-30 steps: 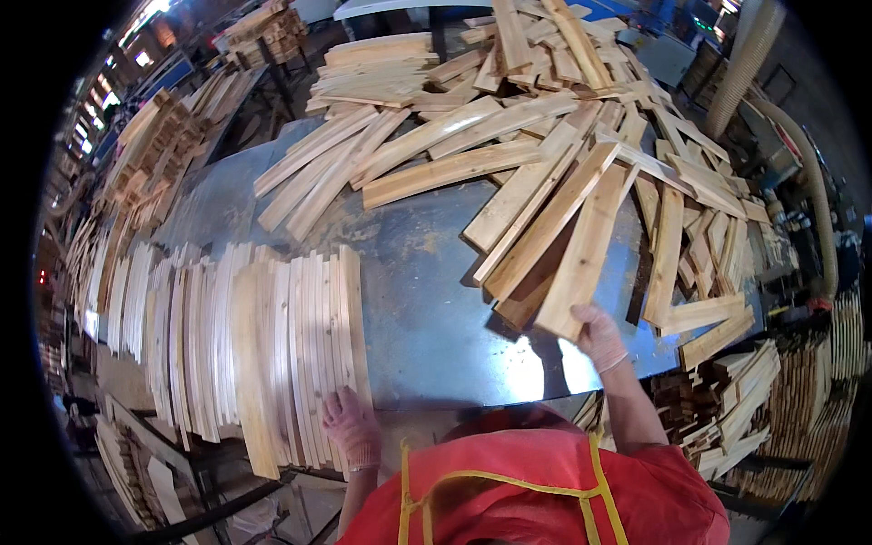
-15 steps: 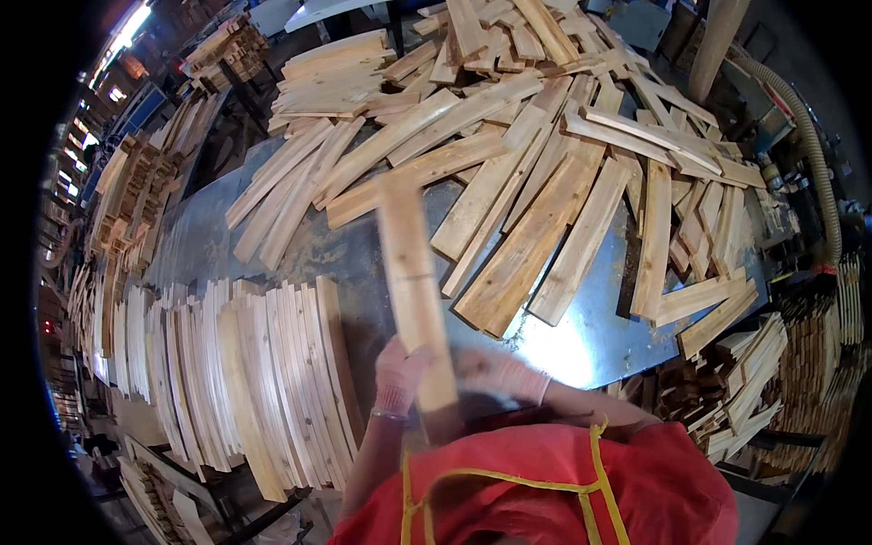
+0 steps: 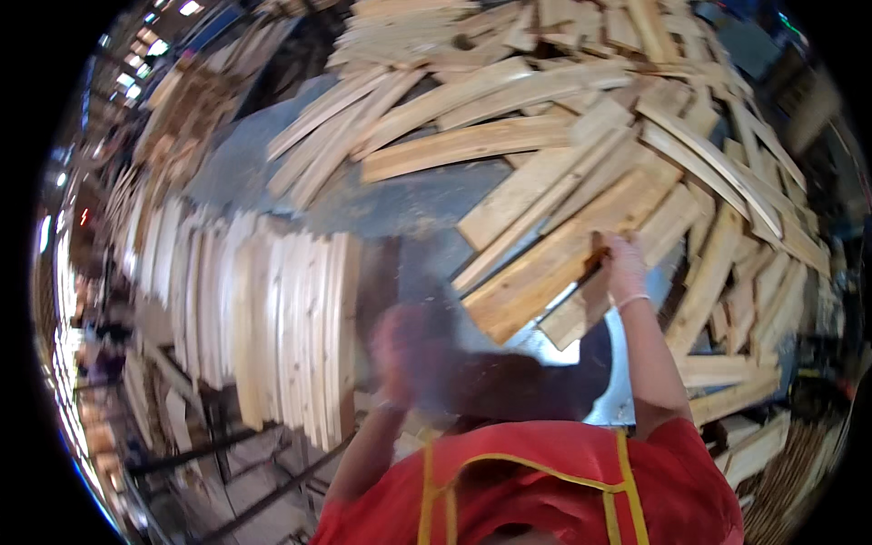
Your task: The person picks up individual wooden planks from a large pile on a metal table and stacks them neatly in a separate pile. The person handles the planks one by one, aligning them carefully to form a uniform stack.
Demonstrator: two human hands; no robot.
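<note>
My right hand (image 3: pixel 625 268), in a pale glove, reaches into the loose pile and closes on the edge of a broad wooden board (image 3: pixel 572 250) with brown grain. A shorter board (image 3: pixel 578 313) lies partly beneath it, close to my fingers. My left hand (image 3: pixel 400 350) is smeared by motion; its fingers cannot be made out. It is beside the right end of a row of boards (image 3: pixel 291 327) standing on edge, packed face to face. No board shows clearly in the left hand.
The metal table (image 3: pixel 391 204) carries many loose boards in a fan-shaped heap toward the far side and right. A neater stack of boards (image 3: pixel 400 36) lies at the far left of the heap. More timber (image 3: pixel 186 109) stands beyond the table's left side. Metal bars (image 3: pixel 245 509) run below the row.
The board held upright before me is no longer visible in my hands. My right hand has moved right onto a board in the pile. The whole view has shifted.
</note>
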